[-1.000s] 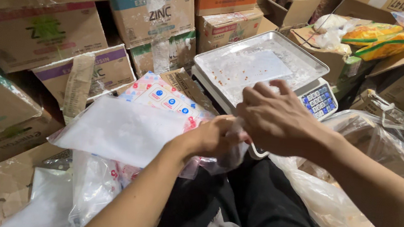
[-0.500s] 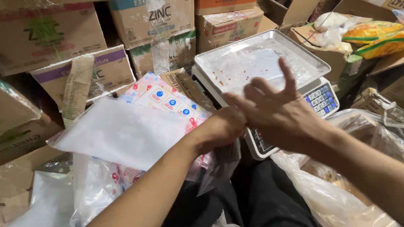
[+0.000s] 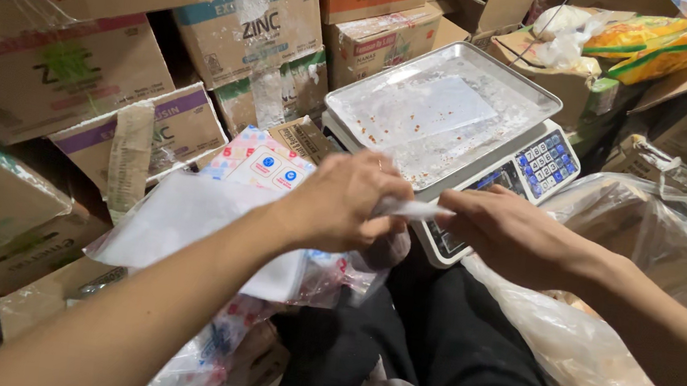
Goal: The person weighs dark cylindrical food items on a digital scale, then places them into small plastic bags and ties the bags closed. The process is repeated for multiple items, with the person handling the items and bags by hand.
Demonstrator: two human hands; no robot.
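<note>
My left hand (image 3: 348, 204) and my right hand (image 3: 499, 235) both pinch a thin clear plastic bag (image 3: 411, 210) stretched between them, just in front of a digital weighing scale (image 3: 533, 166). The scale's steel tray (image 3: 441, 110) carries scattered small reddish bits. Below my left hand lies a stack of clear plastic bags (image 3: 187, 223) on printed packets (image 3: 266, 164). My dark trousers (image 3: 445, 357) fill the space under both hands.
Stacked cardboard boxes (image 3: 251, 22) wall in the left and back. A large clear plastic sack (image 3: 660, 252) with pale contents sits at right. Yellow and green snack packets (image 3: 657, 39) lie in a box at top right.
My right hand dropped from over the scale and came down opposite the left. The left hand lifted from the stack with a thin bag, which both hands now pinch.
</note>
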